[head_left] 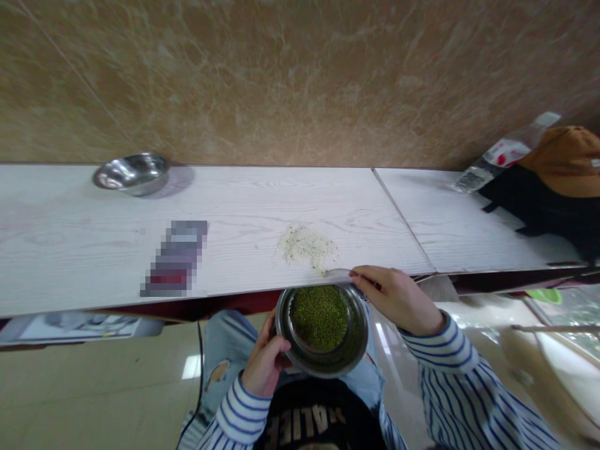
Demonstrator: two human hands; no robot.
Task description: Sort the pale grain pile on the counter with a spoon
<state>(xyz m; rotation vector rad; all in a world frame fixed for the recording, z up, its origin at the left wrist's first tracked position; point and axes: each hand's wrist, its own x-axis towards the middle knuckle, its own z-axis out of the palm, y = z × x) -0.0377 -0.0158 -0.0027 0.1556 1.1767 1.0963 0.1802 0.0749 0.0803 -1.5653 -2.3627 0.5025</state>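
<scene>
My left hand (268, 357) grips the rim of a steel bowl (359, 350) from the left, thumb over the edge. Small green beans (319, 317), which look like mung beans, fill its bottom. The bowl is held just below the table's front edge, over my lap. Above its far rim, my right hand (392, 294) pinches a pale, translucent flat piece (338, 274), whose kind I cannot make out. That piece lies at the table edge, by the near side of a scattered pile of white grains (307, 247) with dark specks.
Another steel bowl (134, 174) stands at the back left of the white table (244, 194). A pixelated flat item (175, 259) lies nearer. At far right are a clear bottle (501, 156) and a brown and black bag or cloth (557, 181). A marbled wall (300, 81) rises behind.
</scene>
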